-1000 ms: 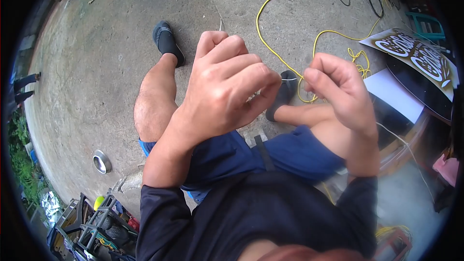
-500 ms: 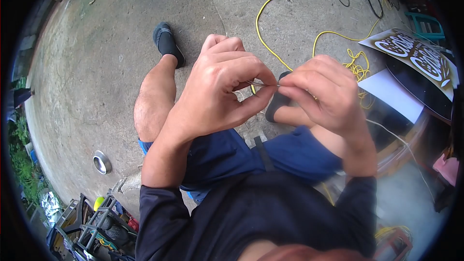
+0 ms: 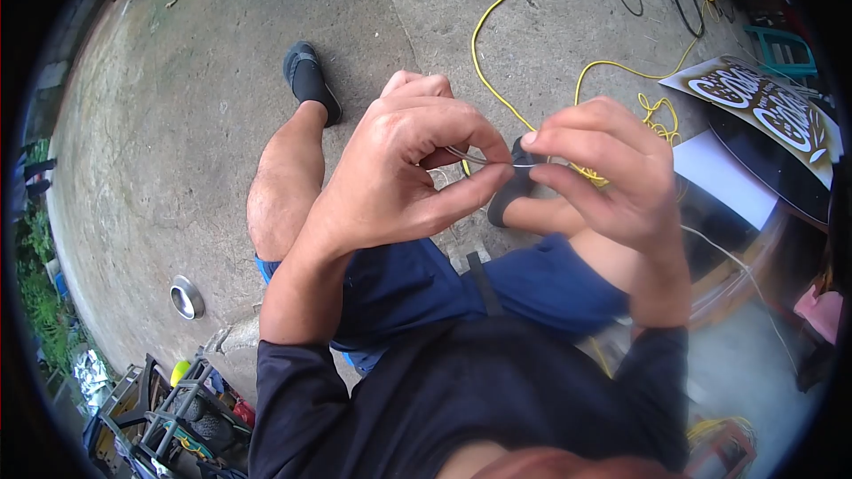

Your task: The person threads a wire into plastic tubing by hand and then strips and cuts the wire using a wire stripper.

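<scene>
My left hand (image 3: 417,155) pinches a thin grey wire (image 3: 524,165) between thumb and forefinger, in front of my chest. Part of the wire curves back into the palm, where the curled fingers hide it. A short straight end sticks out to the right past the fingertips. Beside that end is my right hand (image 3: 612,173), its thumb and forefinger parted with a gap between them. The wire's tip reaches toward this gap, and the right fingers do not appear closed on it.
A yellow cord (image 3: 477,35) runs over the concrete floor (image 3: 213,62) and tangles at the right. Printed sign sheets (image 3: 754,106) lie near a green plastic stool (image 3: 783,51). A metal bowl (image 3: 186,297) sits at left, above a metal frame (image 3: 160,417) with clutter.
The right thumb and forefinger have come apart and shifted slightly right, baring the wire's end. My left hand keeps its pinch almost in the same place.
</scene>
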Demonstrator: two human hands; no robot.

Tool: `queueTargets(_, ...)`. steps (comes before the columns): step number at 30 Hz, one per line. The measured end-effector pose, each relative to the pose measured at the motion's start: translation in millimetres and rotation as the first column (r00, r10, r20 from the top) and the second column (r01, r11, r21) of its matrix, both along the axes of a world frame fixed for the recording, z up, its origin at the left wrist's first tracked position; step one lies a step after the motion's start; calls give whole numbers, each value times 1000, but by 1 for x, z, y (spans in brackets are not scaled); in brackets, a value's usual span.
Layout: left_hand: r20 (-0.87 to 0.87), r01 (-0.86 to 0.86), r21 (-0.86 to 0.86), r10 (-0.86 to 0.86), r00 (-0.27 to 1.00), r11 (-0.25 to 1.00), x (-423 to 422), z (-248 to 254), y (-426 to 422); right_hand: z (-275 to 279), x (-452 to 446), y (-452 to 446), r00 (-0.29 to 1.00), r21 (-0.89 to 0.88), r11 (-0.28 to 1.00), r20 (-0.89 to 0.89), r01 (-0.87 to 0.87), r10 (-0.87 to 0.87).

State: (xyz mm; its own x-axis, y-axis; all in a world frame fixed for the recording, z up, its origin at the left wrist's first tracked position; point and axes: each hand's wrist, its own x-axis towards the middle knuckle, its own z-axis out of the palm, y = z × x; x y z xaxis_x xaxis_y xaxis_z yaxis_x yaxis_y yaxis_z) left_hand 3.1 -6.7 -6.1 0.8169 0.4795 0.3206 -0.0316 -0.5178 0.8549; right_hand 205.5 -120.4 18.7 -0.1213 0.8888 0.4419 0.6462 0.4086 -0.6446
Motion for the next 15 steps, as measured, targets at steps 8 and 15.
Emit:
queueTargets(8,79,-90,276,71,994,957,8,-5,-5,-1,-4,-3,998,-41,999,66,-20,23)
queueTargets(15,50,-99,333,87,995,938,5,-2,-2,6,4,-9,963,-538,843,-223,8,-151)
